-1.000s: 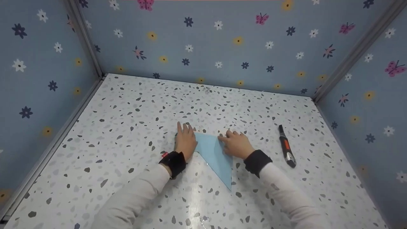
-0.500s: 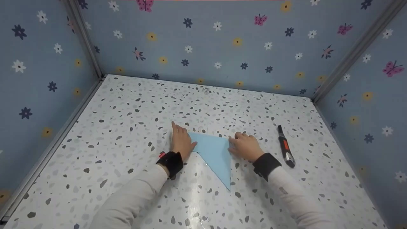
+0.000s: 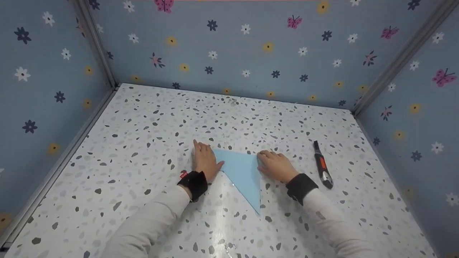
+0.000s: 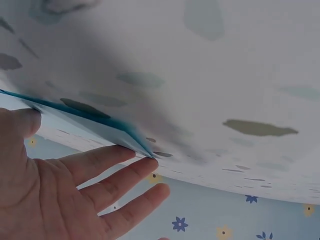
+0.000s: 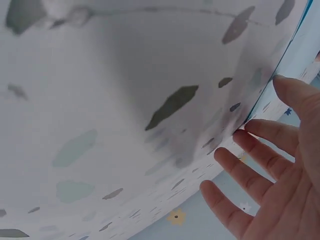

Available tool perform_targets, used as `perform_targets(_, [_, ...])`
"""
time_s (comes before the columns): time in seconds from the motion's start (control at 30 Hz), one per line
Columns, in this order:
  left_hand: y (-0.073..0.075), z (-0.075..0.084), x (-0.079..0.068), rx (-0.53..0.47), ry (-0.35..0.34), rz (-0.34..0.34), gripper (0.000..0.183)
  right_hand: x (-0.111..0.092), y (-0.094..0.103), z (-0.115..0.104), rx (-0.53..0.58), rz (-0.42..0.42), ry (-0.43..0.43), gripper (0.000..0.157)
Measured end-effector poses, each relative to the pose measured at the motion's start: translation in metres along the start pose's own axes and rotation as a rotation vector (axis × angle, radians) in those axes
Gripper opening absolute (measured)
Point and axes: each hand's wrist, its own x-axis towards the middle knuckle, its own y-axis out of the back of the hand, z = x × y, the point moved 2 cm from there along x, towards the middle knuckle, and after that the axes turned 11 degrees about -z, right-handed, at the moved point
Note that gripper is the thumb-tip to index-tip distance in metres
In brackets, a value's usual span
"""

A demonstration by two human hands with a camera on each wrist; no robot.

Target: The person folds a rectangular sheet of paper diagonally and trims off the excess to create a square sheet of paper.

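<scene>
A folded sheet of light blue paper (image 3: 241,168) lies flat on the speckled white table, tapering to a sharp corner toward the person. Over its left end rests the left hand (image 3: 206,159), thumb on the paper and fingers extended along the edge. The left wrist view shows the fingers straight and spread, touching the paper edge (image 4: 95,125). The right hand (image 3: 277,165) touches the paper's upper right edge with its fingertips. In the right wrist view its fingers (image 5: 245,172) are spread and loosely bent, with thumb and index finger at the paper's edge.
A black and orange utility knife (image 3: 323,166) lies on the table (image 3: 161,215) to the right of the right hand. Blue panels (image 3: 229,46) with flowers and butterflies stand along the back and both sides.
Since one second ago the right hand has slid right to the paper's right edge. The left hand has shifted slightly left, uncovering more paper. The utility knife stays in place.
</scene>
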Motion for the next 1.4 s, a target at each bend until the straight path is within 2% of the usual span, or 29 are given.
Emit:
perform_targets(0.1, [-0.005, 0.002, -0.004, -0.079, -0.004, 0.008, 0.089, 0.001, 0.0, -0.002, 0.004, -0.02, 0.096, 0.047])
perform_targets(0.2, [-0.008, 0.005, -0.007, -0.115, -0.008, -0.023, 0.092, 0.002, 0.001, -0.005, 0.013, -0.058, 0.178, 0.046])
perform_targets(0.33, [-0.005, 0.01, -0.013, -0.087, -0.007, -0.1, 0.09, 0.001, 0.0, -0.007, 0.063, -0.113, 0.201, 0.046])
perform_targets(0.43, [0.0, 0.013, -0.019, -0.084, -0.004, -0.132, 0.09, 0.0, -0.001, -0.007, 0.072, -0.124, 0.217, 0.048])
perform_targets(0.6, [0.005, 0.012, -0.021, -0.132, 0.0, -0.134, 0.092, -0.001, -0.005, -0.009, 0.041, -0.116, 0.248, 0.053])
perform_targets(0.73, [0.005, 0.006, -0.01, -0.204, -0.037, -0.144, 0.098, -0.003, -0.006, -0.011, 0.037, -0.114, 0.239, 0.053])
perform_targets(0.87, [0.006, -0.001, 0.009, -0.294, -0.115, -0.186, 0.106, -0.007, -0.006, -0.015, 0.038, -0.093, 0.216, 0.05])
perform_targets(0.97, [0.006, -0.004, 0.023, -0.323, -0.164, -0.236, 0.109, -0.009, -0.007, -0.019, 0.034, -0.077, 0.201, 0.049])
perform_targets(1.13, [0.008, -0.004, 0.038, -0.348, -0.202, -0.25, 0.098, -0.013, -0.006, -0.031, 0.015, -0.053, 0.17, 0.05])
perform_targets(1.33, [0.017, 0.003, 0.048, -0.322, -0.203, -0.226, 0.083, -0.014, -0.004, -0.046, 0.041, -0.064, 0.078, 0.051])
perform_targets(1.4, [0.017, 0.007, 0.054, -0.318, -0.203, -0.227, 0.082, -0.014, -0.005, -0.051, 0.029, -0.04, 0.075, 0.05])
